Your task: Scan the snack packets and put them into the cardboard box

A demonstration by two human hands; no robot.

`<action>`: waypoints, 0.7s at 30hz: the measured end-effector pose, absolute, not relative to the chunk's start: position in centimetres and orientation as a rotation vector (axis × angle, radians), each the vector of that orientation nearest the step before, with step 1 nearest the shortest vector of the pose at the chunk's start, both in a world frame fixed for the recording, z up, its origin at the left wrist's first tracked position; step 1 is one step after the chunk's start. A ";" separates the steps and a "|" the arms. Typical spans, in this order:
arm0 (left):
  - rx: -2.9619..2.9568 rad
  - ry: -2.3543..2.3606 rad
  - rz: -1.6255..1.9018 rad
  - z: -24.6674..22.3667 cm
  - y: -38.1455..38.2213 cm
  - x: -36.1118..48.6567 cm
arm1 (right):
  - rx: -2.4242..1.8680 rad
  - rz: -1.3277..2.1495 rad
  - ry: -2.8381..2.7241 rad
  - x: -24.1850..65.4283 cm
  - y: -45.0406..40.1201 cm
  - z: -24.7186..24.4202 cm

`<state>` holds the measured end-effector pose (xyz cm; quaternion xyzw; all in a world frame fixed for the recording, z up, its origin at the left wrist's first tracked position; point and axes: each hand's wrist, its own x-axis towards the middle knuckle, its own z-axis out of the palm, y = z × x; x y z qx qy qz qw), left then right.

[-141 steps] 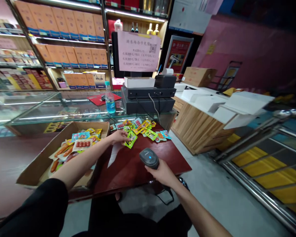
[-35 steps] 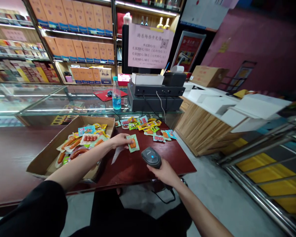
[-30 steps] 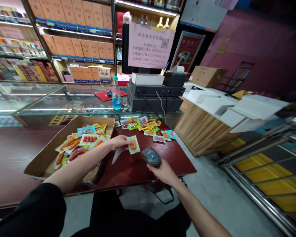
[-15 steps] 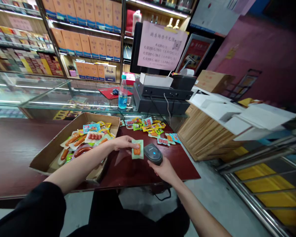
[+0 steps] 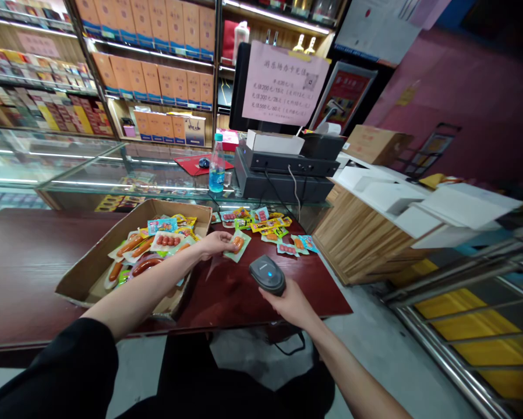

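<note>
Between the fingertips of my left hand (image 5: 215, 244) is a small sausage packet (image 5: 239, 245), clear with a pale green edge and orange sausages inside. My right hand (image 5: 291, 304) grips a dark grey barcode scanner (image 5: 268, 274) with a blue light on top. The scanner's head lies below and to the right of the packet, apart from it. Left of my left hand stands a cardboard box (image 5: 80, 273) of mixed sausage packets, partly behind my forearm. Beyond the hands, several snack packets (image 5: 270, 224) lie in a loose pile on the dark red table (image 5: 226, 302).
Behind the table is a glass counter (image 5: 156, 174) with a blue drink bottle (image 5: 216, 166), a mouse (image 5: 204, 163) and a cash drawer (image 5: 283, 180) under a monitor (image 5: 239, 87). A wooden cabinet (image 5: 357, 233) and metal railing (image 5: 462, 349) stand at the right.
My left hand has carried the sausage packet up and slightly left, away from the scanner, and the packet has tilted. The scanner has shifted slightly left and down in my right hand.
</note>
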<state>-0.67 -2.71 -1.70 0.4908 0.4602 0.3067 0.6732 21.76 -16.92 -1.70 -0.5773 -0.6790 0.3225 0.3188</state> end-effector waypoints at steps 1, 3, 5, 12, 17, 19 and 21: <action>1.117 1.033 0.694 -1.7 -2.8 -0.6 | -1.511 0.849 -1.785 21.7 -16.9 -1.6; 1.115 1.030 0.698 -1.7 -2.9 -0.5 | -1.495 0.850 -1.784 21.7 -16.7 -1.5; 1.080 1.015 0.673 -1.8 -3.0 -0.5 | -1.479 0.858 -1.782 21.7 -16.6 -1.4; 1.172 1.005 0.587 -1.4 -3.3 -0.4 | -1.461 0.833 -1.808 21.9 -16.4 -1.9; 1.276 1.051 0.626 -2.2 -2.6 -0.5 | -1.436 0.807 -1.820 22.0 -16.0 -2.0; 1.291 1.082 0.660 -2.8 -2.2 -0.6 | -1.451 0.809 -1.822 21.9 -16.0 -1.8; 1.319 1.123 0.704 -3.3 -1.8 -0.8 | -1.462 0.816 -1.822 21.7 -16.1 -1.7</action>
